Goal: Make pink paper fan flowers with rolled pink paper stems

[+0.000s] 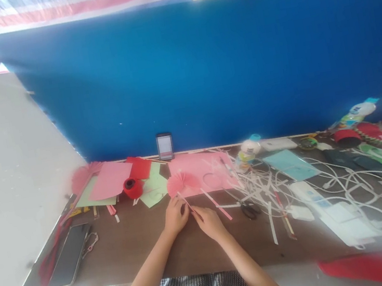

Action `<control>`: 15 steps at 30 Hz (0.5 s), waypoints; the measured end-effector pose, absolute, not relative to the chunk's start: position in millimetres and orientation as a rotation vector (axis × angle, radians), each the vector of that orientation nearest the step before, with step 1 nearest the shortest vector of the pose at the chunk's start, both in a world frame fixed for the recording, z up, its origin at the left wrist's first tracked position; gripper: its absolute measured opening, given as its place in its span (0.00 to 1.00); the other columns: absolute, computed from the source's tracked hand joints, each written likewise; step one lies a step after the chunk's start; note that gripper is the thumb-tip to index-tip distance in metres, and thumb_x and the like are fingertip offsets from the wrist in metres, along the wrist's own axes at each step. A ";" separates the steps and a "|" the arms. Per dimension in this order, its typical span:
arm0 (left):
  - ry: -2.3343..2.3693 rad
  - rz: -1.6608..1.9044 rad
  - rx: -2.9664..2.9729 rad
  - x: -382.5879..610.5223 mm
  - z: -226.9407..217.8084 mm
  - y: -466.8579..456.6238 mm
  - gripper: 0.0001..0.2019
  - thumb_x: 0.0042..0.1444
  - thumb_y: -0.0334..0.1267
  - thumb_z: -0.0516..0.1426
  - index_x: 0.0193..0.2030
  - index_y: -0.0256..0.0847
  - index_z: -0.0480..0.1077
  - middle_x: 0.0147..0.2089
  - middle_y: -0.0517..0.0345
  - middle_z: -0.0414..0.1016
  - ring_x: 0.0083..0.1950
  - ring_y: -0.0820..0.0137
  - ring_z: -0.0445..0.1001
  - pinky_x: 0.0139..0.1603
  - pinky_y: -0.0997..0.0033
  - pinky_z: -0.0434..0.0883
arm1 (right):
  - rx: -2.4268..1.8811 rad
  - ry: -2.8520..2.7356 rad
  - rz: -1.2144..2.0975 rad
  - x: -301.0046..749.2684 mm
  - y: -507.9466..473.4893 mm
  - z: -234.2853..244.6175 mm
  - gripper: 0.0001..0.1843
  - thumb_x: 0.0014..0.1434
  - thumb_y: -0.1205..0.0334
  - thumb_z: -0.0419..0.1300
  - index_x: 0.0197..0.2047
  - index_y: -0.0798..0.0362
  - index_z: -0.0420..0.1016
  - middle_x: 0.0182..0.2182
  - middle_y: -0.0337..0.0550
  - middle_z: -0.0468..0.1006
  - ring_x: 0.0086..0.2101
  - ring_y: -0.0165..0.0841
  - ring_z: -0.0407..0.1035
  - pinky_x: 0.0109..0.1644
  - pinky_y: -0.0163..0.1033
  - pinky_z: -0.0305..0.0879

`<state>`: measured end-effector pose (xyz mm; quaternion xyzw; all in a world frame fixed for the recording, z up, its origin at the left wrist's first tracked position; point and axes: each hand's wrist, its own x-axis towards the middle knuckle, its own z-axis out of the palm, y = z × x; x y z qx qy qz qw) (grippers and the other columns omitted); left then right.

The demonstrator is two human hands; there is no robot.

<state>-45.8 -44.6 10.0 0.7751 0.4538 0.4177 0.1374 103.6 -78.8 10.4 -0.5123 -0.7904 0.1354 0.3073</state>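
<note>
My left hand [176, 215] is closed, with fingers and thumb curled near the lower end of a pink pleated paper fan [183, 182]. A thin pinkish strip [185, 201] slants from below the fan down between my hands. My right hand [207, 221] pinches the strip's lower end, its fingertips close to my left fingers. Whether the strip is joined to the fan I cannot tell. Behind the fan lies a sheet of pink paper [201, 161]. Another pink strip [219, 206] rests to the right, near black-handled scissors [250, 209].
White paper scraps and cables [257, 185] spread to the right, beside a glue bottle [247, 154] and a power strip [318, 204]. On the left are a red tape roll [132, 188], coloured papers [112, 179] and a phone [70, 256]. A blue panel [183, 76] stands behind the table.
</note>
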 end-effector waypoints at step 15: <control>1.225 1.193 2.166 -48.8 12.4 -43.8 0.07 0.52 0.31 0.48 0.29 0.39 0.66 0.31 0.56 0.69 0.36 0.70 0.66 0.39 0.68 0.65 | -1.391 -2.075 0.352 104.9 -79.0 4.2 0.15 0.60 0.60 0.45 0.45 0.50 0.68 0.32 0.44 0.76 0.31 0.33 0.71 0.35 0.35 0.62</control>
